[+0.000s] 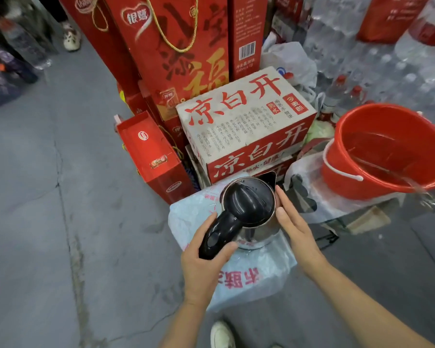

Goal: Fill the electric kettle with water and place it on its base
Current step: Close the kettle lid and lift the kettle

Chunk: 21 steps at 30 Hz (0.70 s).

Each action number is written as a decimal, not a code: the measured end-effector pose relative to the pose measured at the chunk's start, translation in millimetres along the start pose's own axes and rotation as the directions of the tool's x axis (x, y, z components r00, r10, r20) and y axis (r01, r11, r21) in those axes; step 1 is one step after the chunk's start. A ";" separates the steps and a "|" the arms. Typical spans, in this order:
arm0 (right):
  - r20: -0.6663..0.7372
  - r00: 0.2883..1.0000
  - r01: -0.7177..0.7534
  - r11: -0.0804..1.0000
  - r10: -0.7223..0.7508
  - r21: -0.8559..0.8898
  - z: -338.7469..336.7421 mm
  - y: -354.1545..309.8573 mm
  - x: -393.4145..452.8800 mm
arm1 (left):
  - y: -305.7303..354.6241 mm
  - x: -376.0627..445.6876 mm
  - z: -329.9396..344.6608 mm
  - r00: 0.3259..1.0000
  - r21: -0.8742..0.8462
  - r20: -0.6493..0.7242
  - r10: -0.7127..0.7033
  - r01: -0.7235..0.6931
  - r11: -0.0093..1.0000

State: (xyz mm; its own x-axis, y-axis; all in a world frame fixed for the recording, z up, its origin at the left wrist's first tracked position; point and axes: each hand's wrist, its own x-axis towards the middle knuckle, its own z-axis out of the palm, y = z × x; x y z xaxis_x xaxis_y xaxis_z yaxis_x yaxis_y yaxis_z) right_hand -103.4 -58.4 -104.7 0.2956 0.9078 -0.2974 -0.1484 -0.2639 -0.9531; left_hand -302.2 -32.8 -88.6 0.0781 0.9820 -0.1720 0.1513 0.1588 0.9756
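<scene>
A steel electric kettle (pixel 249 197) with a black lid and black handle stands on a wrapped pack of water bottles (pixel 236 277) low in the middle. Its lid is down and the spout points away from me. My left hand (pixel 206 257) is closed around the handle. My right hand (pixel 291 219) rests flat against the kettle's right side, fingers extended. A red bucket (pixel 387 151) holding water sits to the right on a plastic-wrapped stack. I cannot see the kettle's base under the body.
A white and red carton (pixel 244 124) stands just behind the kettle, with tall red gift boxes (pixel 171 46) behind and left of it. Packs of bottled water (pixel 362 46) fill the back right. Grey concrete floor (pixel 48 197) stretches left. My shoe (pixel 221 335) shows below.
</scene>
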 end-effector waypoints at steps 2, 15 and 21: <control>0.012 0.998 0.058 0.998 -0.057 -0.038 1.2 8.6 3.5 | -1.6 4.3 0.9 0.999 -0.040 0.010 0.052 -0.052 0.998; -0.065 0.975 0.220 0.966 -0.213 0.132 -2.9 -1.4 -5.4 | 43.5 -1.6 33.1 0.980 -0.182 -0.073 0.186 -0.196 0.964; -0.172 0.938 0.320 0.942 -0.301 0.099 -23.9 -58.5 -48.6 | 116.4 -13.6 37.8 0.980 -0.168 0.009 0.201 -0.197 0.966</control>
State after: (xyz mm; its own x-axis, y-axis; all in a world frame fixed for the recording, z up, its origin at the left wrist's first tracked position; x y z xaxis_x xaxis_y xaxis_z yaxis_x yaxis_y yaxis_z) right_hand -86.6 -94.8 -35.9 0.4844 0.8749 -0.0023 -0.1386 0.0742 -0.9876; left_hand -248.4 -31.5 22.2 0.1157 0.9929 0.0264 -0.0351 -0.0225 0.9991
